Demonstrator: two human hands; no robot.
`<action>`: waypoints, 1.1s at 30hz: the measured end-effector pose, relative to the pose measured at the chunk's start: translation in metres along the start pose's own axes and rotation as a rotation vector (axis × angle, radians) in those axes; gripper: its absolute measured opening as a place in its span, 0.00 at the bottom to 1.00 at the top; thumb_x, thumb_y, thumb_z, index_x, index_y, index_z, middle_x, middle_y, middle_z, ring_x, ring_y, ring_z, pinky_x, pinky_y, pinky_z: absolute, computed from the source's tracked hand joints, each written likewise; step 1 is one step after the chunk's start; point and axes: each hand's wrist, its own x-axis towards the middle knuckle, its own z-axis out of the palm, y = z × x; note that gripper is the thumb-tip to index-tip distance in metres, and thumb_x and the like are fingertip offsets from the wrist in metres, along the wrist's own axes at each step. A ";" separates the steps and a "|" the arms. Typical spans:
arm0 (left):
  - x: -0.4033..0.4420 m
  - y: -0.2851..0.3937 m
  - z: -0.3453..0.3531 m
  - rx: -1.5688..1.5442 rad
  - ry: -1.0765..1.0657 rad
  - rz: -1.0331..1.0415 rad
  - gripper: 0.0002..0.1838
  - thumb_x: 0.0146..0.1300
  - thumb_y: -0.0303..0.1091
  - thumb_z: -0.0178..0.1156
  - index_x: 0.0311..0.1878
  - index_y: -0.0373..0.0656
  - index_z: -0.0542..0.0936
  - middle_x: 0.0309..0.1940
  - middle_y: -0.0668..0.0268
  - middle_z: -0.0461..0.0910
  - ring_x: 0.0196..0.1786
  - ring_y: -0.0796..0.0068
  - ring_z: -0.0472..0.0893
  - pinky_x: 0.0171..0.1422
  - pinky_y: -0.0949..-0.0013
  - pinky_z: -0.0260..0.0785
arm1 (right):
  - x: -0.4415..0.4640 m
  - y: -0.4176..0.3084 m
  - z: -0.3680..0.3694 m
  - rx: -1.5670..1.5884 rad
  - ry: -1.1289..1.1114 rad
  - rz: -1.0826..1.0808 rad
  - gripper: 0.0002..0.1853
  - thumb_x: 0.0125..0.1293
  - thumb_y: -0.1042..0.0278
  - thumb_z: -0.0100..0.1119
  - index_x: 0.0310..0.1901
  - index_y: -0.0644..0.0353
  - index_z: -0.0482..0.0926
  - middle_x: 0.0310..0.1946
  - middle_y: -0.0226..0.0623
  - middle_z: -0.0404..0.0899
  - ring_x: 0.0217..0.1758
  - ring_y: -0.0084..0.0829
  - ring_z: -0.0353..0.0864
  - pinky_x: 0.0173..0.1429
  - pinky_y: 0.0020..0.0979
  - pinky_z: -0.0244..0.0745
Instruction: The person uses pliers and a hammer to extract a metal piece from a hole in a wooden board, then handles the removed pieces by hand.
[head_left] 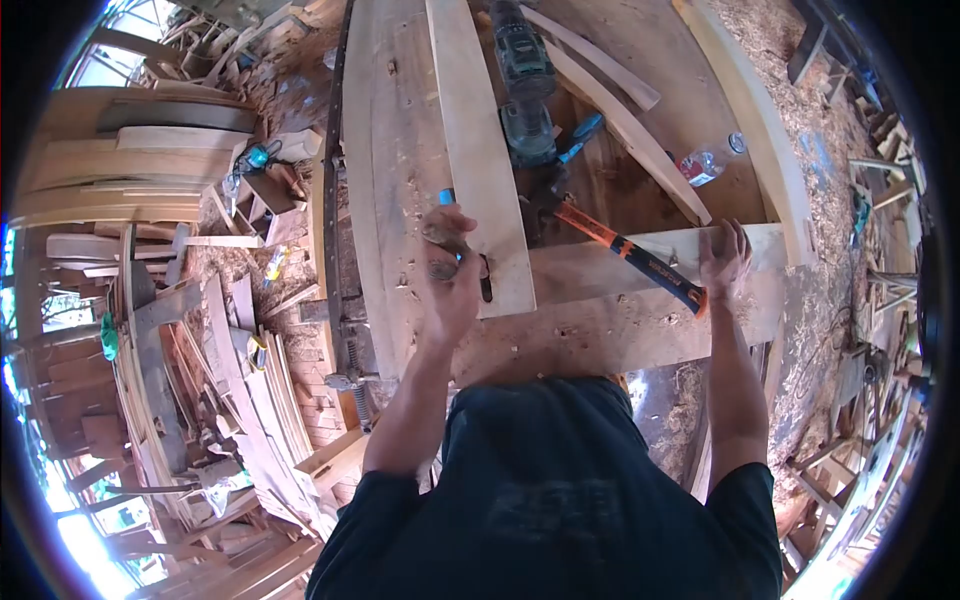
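Note:
My left hand [452, 265] is closed round a small tool with a blue end [446, 196], over the edge of a long pale board [480, 180]. A dark slot [486, 278] shows in that board beside the hand. My right hand [725, 262] lies with fingers apart on a crosswise board [590, 268], which meets the long board. Close to its fingers is the end of a hammer [640, 262] with an orange and black handle. The hammer lies slanted over the crosswise board, its head near a green and black cordless drill [526, 100].
A plastic bottle [708, 162], a blue-handled tool [580, 137] and narrow wood strips [610, 110] lie beyond the crosswise board. A metal clamp screw [358, 390] is at the worktable's left side. Stacked planks [150, 150] stand at the left; shavings [810, 330] cover the floor at right.

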 end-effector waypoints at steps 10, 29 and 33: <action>0.035 0.063 -0.023 -0.162 -0.005 -0.127 0.42 0.50 0.15 0.48 0.74 0.42 0.59 0.56 0.58 0.71 0.65 0.61 0.73 0.74 0.58 0.64 | -0.002 0.003 0.002 -0.013 -0.019 0.024 0.28 0.63 0.46 0.65 0.61 0.53 0.80 0.66 0.39 0.75 0.70 0.45 0.70 0.73 0.47 0.63; -0.006 0.020 0.001 0.057 -0.197 -0.009 0.22 0.60 0.09 0.46 0.55 0.41 0.65 0.52 0.63 0.66 0.60 0.70 0.72 0.60 0.68 0.66 | -0.001 -0.001 -0.002 -0.003 -0.034 0.038 0.28 0.63 0.46 0.65 0.60 0.54 0.80 0.66 0.41 0.75 0.71 0.46 0.69 0.74 0.47 0.62; -0.005 0.006 0.000 -0.062 -0.103 -0.130 0.15 0.67 0.17 0.57 0.51 0.43 0.67 0.45 0.67 0.69 0.47 0.78 0.75 0.48 0.75 0.67 | -0.002 0.002 0.000 -0.009 -0.021 0.030 0.29 0.62 0.46 0.65 0.60 0.54 0.80 0.66 0.41 0.75 0.71 0.47 0.69 0.74 0.48 0.61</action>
